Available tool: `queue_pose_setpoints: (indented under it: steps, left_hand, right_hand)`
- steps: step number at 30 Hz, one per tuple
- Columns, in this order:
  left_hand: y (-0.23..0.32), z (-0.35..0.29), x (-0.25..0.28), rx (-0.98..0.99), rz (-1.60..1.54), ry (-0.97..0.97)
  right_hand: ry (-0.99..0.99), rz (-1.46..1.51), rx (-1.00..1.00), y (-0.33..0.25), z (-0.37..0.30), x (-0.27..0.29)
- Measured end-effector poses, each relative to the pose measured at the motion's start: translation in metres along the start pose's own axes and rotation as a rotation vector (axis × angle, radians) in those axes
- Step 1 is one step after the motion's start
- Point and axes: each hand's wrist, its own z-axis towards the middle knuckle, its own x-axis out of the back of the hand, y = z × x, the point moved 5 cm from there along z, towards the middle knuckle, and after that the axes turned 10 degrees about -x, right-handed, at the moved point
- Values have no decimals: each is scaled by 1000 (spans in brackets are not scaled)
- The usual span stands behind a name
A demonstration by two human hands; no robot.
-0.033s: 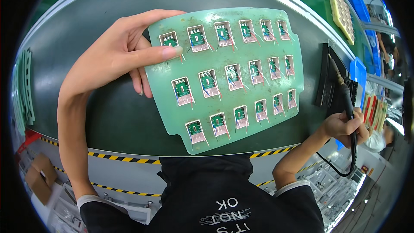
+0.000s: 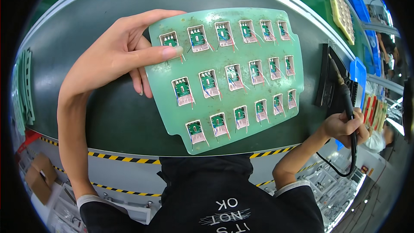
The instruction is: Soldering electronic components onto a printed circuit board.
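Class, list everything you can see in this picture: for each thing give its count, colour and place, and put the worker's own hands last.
fixture tray: one, pale green, on the belt, centre, left edge gripped.
small circuit boards: eighteen, green with fine wires, three rows of six in the tray's pockets.
conveyor belt: one, dark green-grey, under the tray.
hazard tape: yellow and black stripes, along the belt's near edge.
soldering iron: one, black handle and cable, far right.
black stand: one, right of the tray.
yellow tray: one, upper right.
blue bins: several, right edge.
left hand: holds the tray's left edge, thumb on top.
right hand: grips the soldering iron.
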Motion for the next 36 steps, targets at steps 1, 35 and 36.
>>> queue_pose_setpoints:
  steps: [1, 35, 36]
  left_hand:
    - [-1, 0, 0, 1, -1, -1]
    - [-2, 2, -5, -10, 93, 70]
    - [-2, 3, -5, -8, 87, 80]
  right_hand:
    - [-1, -1, -1, 0, 0, 0]
    - [-31, 17, 44, 3, 3, 3]
    - [-31, 11, 47, 2, 3, 3]
